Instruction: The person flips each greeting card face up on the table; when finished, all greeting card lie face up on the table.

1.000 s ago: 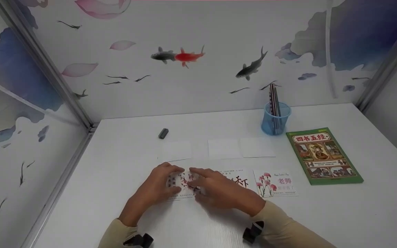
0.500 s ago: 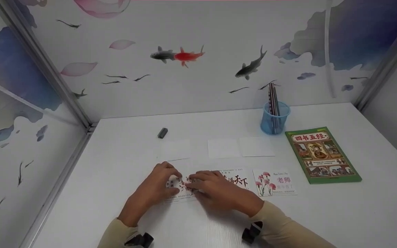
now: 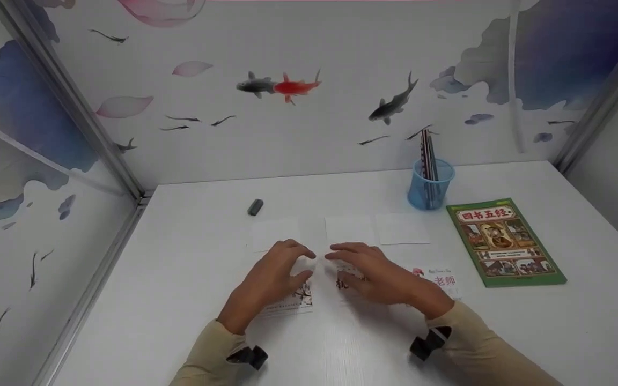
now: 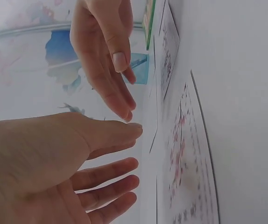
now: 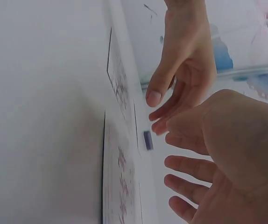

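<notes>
We see the left hand [image 3: 274,273] and the right hand [image 3: 379,273] raised just above the desk [image 3: 180,300], palms facing each other, with a gap between them. The fingers of both hands are straight and relaxed and grasp nothing; the wrist views confirm bare palms and separated fingers [image 4: 110,175].

The left card [image 3: 295,300] lies flat on the desk under the left hand. Its near right corner shows below the palm; the fingertips hover over its far edge. We cannot tell whether any fingertip touches it. The middle card [image 3: 344,281] lies flat under the right hand, mostly hidden; only its left edge shows beside the thumb.

The left card is white, with a pink-red blossom print and fine lines of small text along its near edge. In the left wrist view the print runs along the card [image 4: 183,163] in a loose band. The middle card is white with a dark brush character at its left edge.

A third card [image 3: 440,279], printed with pink flowers and red characters, lies just right of the right wrist.
</notes>
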